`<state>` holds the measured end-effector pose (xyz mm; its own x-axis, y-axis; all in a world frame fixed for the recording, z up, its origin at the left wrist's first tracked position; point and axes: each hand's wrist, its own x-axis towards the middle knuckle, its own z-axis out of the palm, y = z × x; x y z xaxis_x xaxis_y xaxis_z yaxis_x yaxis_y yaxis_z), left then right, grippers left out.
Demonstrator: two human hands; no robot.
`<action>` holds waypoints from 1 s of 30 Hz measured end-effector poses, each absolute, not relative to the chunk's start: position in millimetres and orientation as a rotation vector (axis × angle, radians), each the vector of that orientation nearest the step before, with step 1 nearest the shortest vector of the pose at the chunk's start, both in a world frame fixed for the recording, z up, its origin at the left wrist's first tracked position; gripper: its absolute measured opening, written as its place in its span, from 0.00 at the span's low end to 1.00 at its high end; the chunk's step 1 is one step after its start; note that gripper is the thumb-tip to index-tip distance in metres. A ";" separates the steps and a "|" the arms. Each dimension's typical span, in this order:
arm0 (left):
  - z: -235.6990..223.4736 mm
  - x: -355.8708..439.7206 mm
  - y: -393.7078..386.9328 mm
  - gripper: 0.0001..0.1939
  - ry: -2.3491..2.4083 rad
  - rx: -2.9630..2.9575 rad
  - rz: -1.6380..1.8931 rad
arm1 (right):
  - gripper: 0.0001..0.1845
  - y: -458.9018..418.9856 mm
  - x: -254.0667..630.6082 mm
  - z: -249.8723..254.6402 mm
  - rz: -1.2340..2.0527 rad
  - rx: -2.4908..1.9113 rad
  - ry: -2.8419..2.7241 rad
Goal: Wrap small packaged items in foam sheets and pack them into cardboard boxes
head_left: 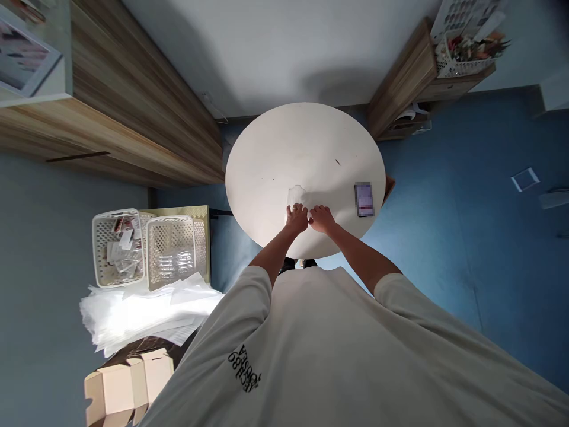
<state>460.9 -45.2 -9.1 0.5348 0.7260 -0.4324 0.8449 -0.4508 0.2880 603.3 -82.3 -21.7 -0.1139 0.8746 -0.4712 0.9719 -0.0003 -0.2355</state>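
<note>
On the round white table (306,136) lies a small clear, ribbed piece that looks like plastic (296,193). My left hand (297,218) rests over its near edge, fingers spread and pointing away from me, with a ring on one finger. Close beside it on the right, my right hand (322,219) has its fingers curled, the tips turned towards the left hand. Whatever may be between those fingertips is too small to make out. The near part of the clear piece is hidden under my left hand.
A purple, pixelated flat object (365,200) lies at the table's right. To the left stand white baskets (98,252) with clear packages, white sheets (142,314) and an open cardboard box (118,388). Wooden cabinets (146,89) flank the table, one bearing a flower basket (464,68).
</note>
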 end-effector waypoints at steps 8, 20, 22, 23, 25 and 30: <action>-13.5 432.3 -72.4 0.33 1.090 2.390 -0.273 | 0.24 -84.1 608.2 -29.3 -0.757 2.100 2.074; -19.7 440.1 -82.5 0.47 1.025 2.439 -0.380 | 0.29 -130.2 612.2 -29.8 -0.788 2.699 1.275; -18.6 442.2 -83.1 0.47 1.028 2.440 -0.383 | 0.27 -131.3 609.3 -32.7 -0.797 2.752 1.267; -18.0 442.9 -82.4 0.46 1.027 2.438 -0.377 | 0.26 -130.8 607.6 -34.8 -0.792 2.810 1.274; -17.1 444.5 -79.4 0.42 1.011 2.427 -0.347 | 0.24 -129.0 604.3 -39.9 -0.761 2.924 1.274; -22.0 454.6 -68.1 0.36 0.999 2.415 -0.338 | 0.21 -129.1 598.3 -52.7 -0.697 2.891 1.190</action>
